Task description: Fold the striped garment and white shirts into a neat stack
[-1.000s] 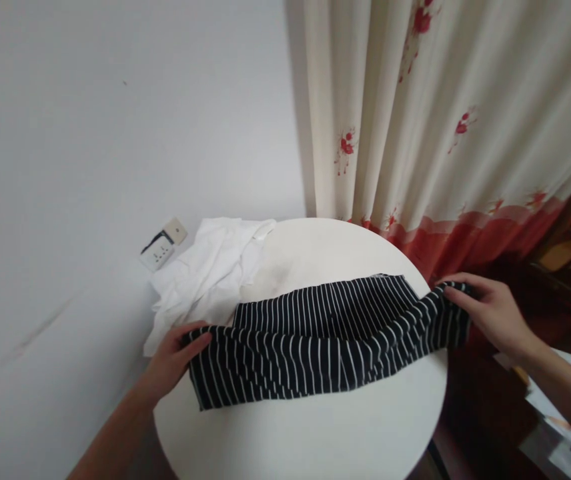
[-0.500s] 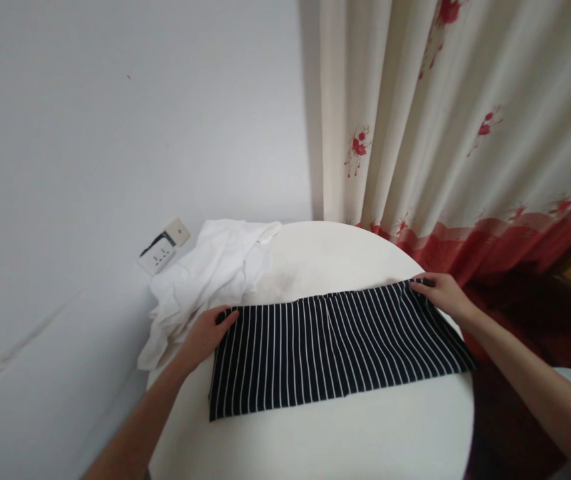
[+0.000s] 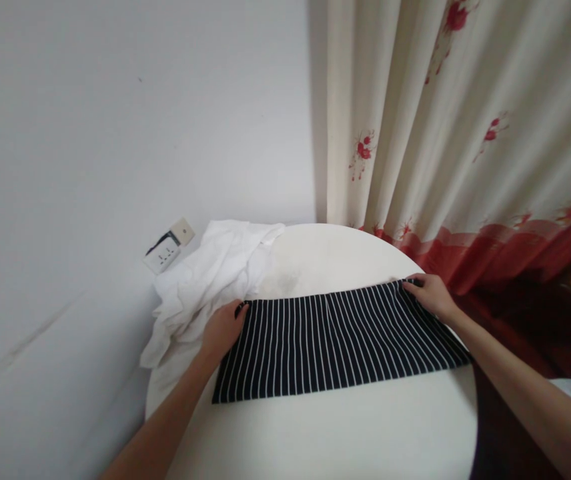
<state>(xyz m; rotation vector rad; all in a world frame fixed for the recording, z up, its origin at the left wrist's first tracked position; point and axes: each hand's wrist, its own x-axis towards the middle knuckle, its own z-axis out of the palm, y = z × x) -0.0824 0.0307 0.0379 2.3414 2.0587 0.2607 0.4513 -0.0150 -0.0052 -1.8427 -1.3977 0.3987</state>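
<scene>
A black cloth with white stripes lies spread across a round white table, folded into a wide strip. My left hand is closed on its far left corner, fingers curled over the edge. At the far right corner, my right hand pinches the cloth between thumb and fingers. The far edge runs nearly straight between both hands, and the near edge rests on the tabletop. Whether the piece is a garment or a plain cloth, I cannot tell.
Crumpled white fabric is heaped at the table's back left, against the wall. A wall socket sits just behind it. A cream curtain with red flowers and a red hem hangs at the back right.
My left hand has moved slightly right and away from me with its corner. The cloth's near edge has shifted a little farther off. My right hand has moved slightly left.
</scene>
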